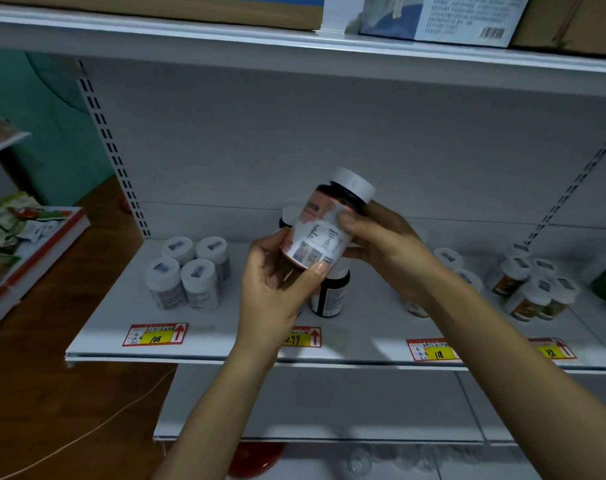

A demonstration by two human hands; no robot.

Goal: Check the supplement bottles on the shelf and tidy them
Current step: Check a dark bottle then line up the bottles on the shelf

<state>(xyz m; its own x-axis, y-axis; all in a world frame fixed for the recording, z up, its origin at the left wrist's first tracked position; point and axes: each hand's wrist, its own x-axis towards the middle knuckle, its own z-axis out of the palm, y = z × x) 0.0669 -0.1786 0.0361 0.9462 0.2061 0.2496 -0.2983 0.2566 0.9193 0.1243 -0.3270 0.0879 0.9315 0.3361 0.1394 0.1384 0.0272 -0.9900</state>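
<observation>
One view only, the head camera, looking down at the middle shelf [225, 351].

Two hands on one bottle. The supplement bottle [315, 233] is held in the air, clear of the shelf and in front of the back panel. It is tilted, white cap [353, 183] up and to the right, printed label facing the person.
- Left hand [272, 282]: cups the base, fingers curled under, thumb tip pressed at the label's lower edge.
- Right hand [388, 244]: wraps the upper body just below the cap, thumb lying on the label.
- Both hands are closed round the bottle; neither is free.

Step in hand, judged: reading the label, the checking part of the task.

Handling, judged: a dark rigid body, plastic or glass, cannot tell which. The glossy label is likely slick, so the grip belongs on the body, not on the cap, which may turn. Small, probably light.

Just below the held bottle a dark bottle [331, 292] stands upright on the shelf. Four white-capped bottles [187, 271] cluster to the left, behind a yellow price tag [155, 335]. A looser group of orange-labelled bottles [533, 292] stands well to the right. Likely return spot: beside the dark bottle
</observation>
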